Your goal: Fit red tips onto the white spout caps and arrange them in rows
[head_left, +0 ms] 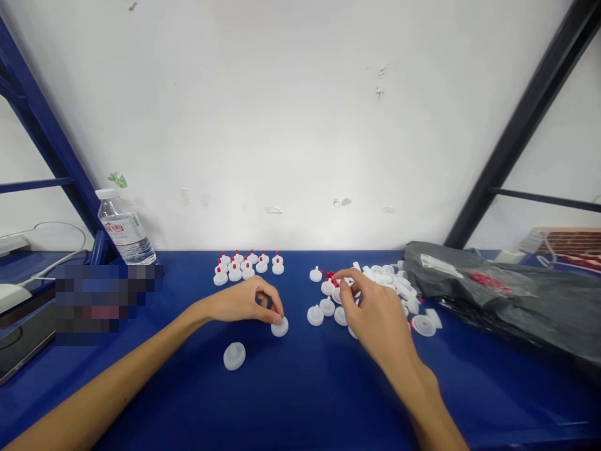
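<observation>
My left hand [246, 300] has its thumb and index finger closed on the nozzle of a white plastic nozzle cap [280, 327], whose wide base is down at the blue tabletop. A second white nozzle cap [234, 356] lies nearer to me, left of it. My right hand [378, 310] is over the near side of a heap of white caps [399, 283]. Its thumb and index finger are bent and apart, close to a small cluster of red tips [332, 279]. Other white nozzle caps [315, 315] stand left of that hand, which hides part of the heap.
Several white caps with red tips [247, 270] stand in rows near the wall. A water bottle [126, 228] stands back left, by a blurred patch and a dark phone-like slab [28, 338]. A dark plastic bag [498, 300] lies right. Metal posts [516, 119] flank the table.
</observation>
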### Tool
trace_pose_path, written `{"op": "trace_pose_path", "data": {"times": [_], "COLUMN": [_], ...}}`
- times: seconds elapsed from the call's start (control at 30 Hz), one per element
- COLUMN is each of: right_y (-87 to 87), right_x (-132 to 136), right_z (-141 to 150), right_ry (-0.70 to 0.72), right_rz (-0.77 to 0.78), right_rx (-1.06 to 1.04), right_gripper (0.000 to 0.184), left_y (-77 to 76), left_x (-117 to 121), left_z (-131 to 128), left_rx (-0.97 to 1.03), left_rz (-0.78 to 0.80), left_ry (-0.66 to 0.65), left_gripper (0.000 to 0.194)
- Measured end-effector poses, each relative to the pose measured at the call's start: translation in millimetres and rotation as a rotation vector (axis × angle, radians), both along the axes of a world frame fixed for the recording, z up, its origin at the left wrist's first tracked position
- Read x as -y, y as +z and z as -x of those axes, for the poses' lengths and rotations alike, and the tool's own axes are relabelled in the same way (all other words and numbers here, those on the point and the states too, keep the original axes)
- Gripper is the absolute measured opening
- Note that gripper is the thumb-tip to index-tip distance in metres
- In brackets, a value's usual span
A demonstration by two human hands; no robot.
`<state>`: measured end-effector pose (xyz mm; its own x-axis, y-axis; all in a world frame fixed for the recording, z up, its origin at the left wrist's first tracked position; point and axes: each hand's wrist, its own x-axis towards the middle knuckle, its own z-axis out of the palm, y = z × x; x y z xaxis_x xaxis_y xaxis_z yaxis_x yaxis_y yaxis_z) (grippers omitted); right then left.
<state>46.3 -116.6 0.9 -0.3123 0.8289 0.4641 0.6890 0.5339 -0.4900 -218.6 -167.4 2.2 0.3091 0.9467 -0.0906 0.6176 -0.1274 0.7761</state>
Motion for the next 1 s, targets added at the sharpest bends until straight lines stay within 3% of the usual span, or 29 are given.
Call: {"op": "trace_pose_path", "data": {"times": [0.13,0.3,0.4,0.47,0.53,0.7,1.0], "right_y": [18.1,39.2,30.4,19.1,8.9,-1.2,-11.3], "right_x": [-26.1,-93.5,-118.6,-123.5,-122.8,-121.1,-129.9], "right_z": [0.3,19.5,30.9,33.0,31.0,23.8,28.9], "right_ry": [0.052,0.13,0.155,0.167,0.182,0.224,0.265], "right_rz": [-0.034,-0.084,-0.079,-0.07,-0.057,-0.02,0.03], "right_rx": [0.001,0.303,0.377,0.418,0.45,0.501,0.572], "right_gripper": [0.024,0.023,0.018,0.019,0.02,0.019,0.023], "left_y": [-3.1,18.4,35.2,41.5,42.2,28.6,9.1], "left_x": [-3.0,1.4,10.5,16.5,20.0,16.9,3.9], "left_z": [-4.3,15.1,35.7,43.5,43.9,30.3,27.2], "left_rx": [-0.001,0.038,0.042,0.001,-0.045,-0.068,-0.077], "left_rz": [-0.017,-0.031,0.217,0.374,0.406,0.35,0.163], "left_ry": [0.054,0.101,-0.056,-0.176,-0.231,-0.305,-0.104], "left_gripper": [0.037,0.033,0.037,0.052,0.059,0.034,0.028]}}
